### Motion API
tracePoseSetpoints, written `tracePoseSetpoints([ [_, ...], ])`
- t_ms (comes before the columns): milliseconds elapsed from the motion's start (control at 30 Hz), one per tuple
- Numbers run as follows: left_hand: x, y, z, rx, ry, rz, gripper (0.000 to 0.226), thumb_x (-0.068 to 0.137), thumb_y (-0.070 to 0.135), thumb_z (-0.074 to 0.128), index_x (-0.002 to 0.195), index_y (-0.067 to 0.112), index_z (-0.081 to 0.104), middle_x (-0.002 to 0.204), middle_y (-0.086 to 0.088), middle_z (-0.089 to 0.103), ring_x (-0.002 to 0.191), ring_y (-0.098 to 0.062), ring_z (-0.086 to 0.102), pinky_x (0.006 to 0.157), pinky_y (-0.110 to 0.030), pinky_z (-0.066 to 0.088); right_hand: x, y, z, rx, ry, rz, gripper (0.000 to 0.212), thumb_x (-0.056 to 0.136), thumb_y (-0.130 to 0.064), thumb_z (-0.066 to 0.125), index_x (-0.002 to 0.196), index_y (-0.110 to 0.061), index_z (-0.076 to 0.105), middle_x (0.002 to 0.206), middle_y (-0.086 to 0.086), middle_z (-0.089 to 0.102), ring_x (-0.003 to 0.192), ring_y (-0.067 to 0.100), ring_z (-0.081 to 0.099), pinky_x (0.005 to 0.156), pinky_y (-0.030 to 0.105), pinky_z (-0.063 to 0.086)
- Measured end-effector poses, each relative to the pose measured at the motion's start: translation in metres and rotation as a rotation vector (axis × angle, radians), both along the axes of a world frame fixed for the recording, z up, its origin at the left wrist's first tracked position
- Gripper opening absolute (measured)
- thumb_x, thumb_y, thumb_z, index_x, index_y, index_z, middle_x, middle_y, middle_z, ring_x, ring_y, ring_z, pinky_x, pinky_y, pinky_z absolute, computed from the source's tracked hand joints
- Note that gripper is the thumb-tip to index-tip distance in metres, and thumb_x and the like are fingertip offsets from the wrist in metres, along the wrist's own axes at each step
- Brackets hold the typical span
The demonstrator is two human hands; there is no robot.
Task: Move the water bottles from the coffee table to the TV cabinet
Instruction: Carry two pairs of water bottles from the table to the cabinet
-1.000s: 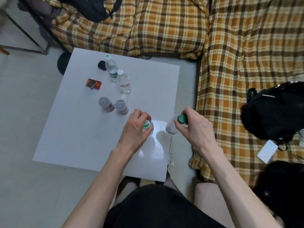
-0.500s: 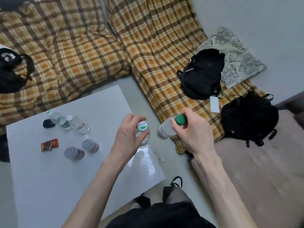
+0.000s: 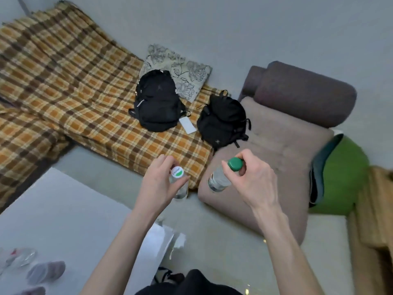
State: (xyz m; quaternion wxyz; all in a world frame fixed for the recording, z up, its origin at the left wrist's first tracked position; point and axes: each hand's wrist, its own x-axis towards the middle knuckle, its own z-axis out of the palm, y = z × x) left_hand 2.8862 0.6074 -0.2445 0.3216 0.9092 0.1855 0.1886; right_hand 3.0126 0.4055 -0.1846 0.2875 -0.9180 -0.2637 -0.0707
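Two backpacks on plaid sofa | floor underfoot

We see a white coffee table at lower left, with a few blurred bottles lying near its left edge. Beyond it, a plaid-covered sofa carries two black backpacks, a white tag and a floral cushion.

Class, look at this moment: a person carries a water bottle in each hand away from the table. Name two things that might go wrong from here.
1. Each bottle is pinched near its cap only: the left hand at the white-capped bottle, the right hand at the green-capped bottle. Either might slip.
2. The green-capped bottle hangs tilted; swinging could loosen that grip.
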Motion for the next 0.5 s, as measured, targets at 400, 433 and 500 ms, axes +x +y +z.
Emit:
tracePoseSetpoints([
  [400, 0.110, -0.219, 0.030, 0.073, -0.107, -0.378, 0.037, 0.085, 0.046, 0.080, 0.090, 0.020, 0.053, 0.087, 0.007, 0.051, 0.080, -0.015, 0.048, 0.066, -0.030, 0.040, 0.008, -0.234, 0.014, 0.086, -0.035, -0.360, 0.036, 0.085, -0.048, 0.076, 0.078, -0.022, 0.051, 0.061, -0.008, 0.044, 0.058, 0.020, 0.048, 0.052, 0.033, 0.038],
  [433, 0.116, -0.240, 0.031, 0.078, -0.114, -0.401, 0.038, 0.086, 0.048, 0.079, 0.089, 0.020, 0.053, 0.086, 0.007, 0.051, 0.079, -0.015, 0.048, 0.067, -0.031, 0.040, 0.008, -0.254, 0.015, 0.087, -0.044, -0.386, 0.037, 0.085, -0.049, 0.074, 0.078, -0.022, 0.051, 0.061, -0.008, 0.044, 0.058, 0.020, 0.048, 0.052, 0.033, 0.040],
  [500, 0.126, -0.283, 0.033, 0.086, -0.125, -0.446, 0.040, 0.086, 0.052, 0.078, 0.088, 0.021, 0.053, 0.084, 0.008, 0.051, 0.078, -0.016, 0.048, 0.066, -0.034, 0.042, 0.004, -0.293, 0.016, 0.090, -0.065, -0.432, 0.037, 0.085, -0.052, 0.072, 0.078, -0.023, 0.050, 0.062, -0.008, 0.044, 0.058, 0.019, 0.048, 0.051, 0.033, 0.040],
])
